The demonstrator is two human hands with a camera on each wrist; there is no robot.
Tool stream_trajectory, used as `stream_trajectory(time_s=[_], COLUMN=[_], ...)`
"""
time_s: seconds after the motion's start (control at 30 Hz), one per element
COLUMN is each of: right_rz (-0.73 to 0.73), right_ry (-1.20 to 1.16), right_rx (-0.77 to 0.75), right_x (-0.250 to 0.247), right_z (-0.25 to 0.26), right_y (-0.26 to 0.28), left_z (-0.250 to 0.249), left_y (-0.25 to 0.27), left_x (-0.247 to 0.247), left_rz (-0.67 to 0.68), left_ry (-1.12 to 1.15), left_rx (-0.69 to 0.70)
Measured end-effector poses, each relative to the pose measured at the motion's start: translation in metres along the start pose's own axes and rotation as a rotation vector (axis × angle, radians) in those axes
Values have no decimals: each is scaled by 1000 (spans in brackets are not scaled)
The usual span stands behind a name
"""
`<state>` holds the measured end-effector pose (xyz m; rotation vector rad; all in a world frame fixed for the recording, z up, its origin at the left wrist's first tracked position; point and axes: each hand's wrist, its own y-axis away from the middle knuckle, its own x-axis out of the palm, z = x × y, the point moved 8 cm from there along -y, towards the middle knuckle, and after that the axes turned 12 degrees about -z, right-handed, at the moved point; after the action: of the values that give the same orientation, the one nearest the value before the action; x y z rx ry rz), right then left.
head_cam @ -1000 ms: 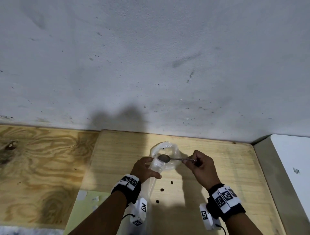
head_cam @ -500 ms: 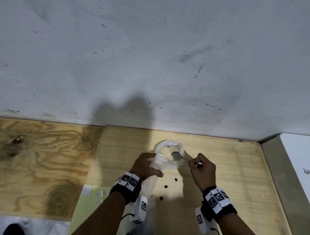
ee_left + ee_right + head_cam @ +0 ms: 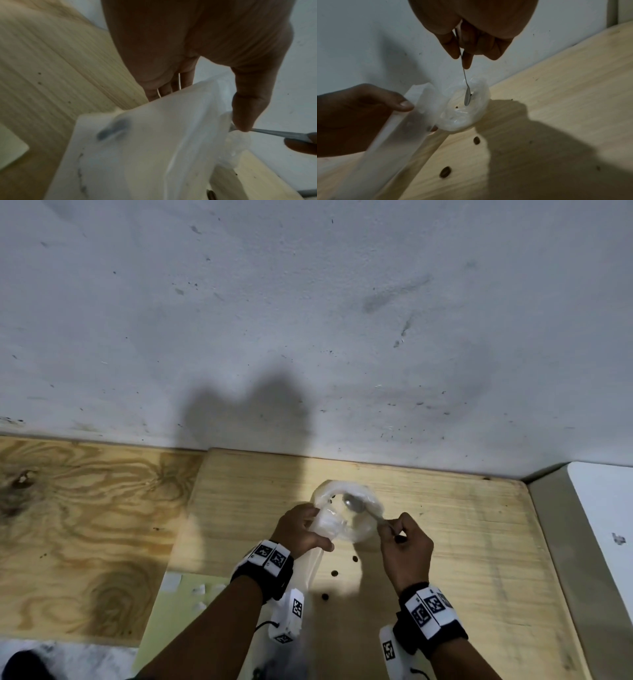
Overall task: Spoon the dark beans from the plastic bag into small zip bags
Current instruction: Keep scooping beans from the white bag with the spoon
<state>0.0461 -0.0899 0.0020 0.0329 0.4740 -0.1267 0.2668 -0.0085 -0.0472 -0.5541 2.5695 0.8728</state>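
A scooping step is judged under way: the spoon (image 3: 467, 96), pinched by the right hand (image 3: 404, 546), is dipped into the plastic bag (image 3: 465, 108) at frame centre. The zip bag (image 3: 327, 523) is gripped by the left hand (image 3: 299, 529); next, the few beans (image 3: 456, 107) left must be gathered and carried leftward.

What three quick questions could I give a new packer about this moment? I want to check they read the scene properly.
1. True or false: the spoon has its bowl inside the rolled-down plastic bag.
2. Which hand holds the small zip bag: A) left hand, B) right hand, C) neither?
3. Fill in: loose dark beans lie on the ______, outside both bags.

Key
1. True: the right hand pinches the handle and the bowl dips into the bag's mouth.
2. A: the left hand grips the zip bag beside the plastic bag.
3. wooden board.
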Motion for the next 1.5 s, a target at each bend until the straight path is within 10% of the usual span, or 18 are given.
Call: stream_trajectory(time_s=[1.5], right_rz=[206], right_ry=[1], right_rx=[17], right_x=[24], right_z=[-30], right_y=[-1], left_z=[20], left_y=[-19], left_x=[-5], left_rz=[79], left_ry=[113], left_rx=[-98])
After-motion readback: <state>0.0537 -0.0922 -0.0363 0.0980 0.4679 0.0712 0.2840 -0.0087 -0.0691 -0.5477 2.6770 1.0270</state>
